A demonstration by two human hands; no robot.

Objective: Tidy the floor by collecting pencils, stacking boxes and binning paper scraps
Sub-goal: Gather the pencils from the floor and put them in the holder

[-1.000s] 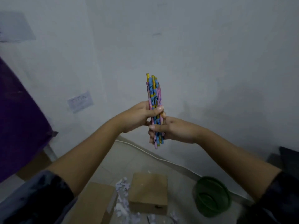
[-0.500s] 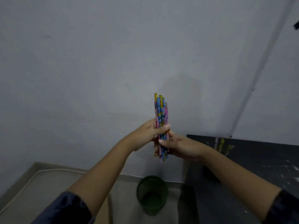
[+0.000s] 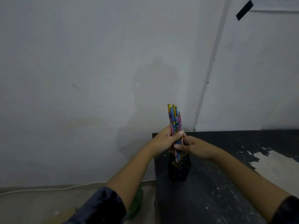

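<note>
Left hand (image 3: 166,139) and right hand (image 3: 192,147) together grip an upright bundle of patterned blue, pink and yellow pencils (image 3: 175,125) | directly above black square pencil holder (image 3: 178,170) (a few pencils inside) | on scuffed black table (image 3: 226,183).

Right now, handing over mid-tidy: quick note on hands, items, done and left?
Left hand and right hand both grip the upright bundle of colourful patterned pencils, held just above the black mesh pencil holder on the dark worn table.
Done: pencils collected.
Left: lower the bundle into the holder. The green bin stands on the floor; boxes and scraps cannot be checked from here.
</note>
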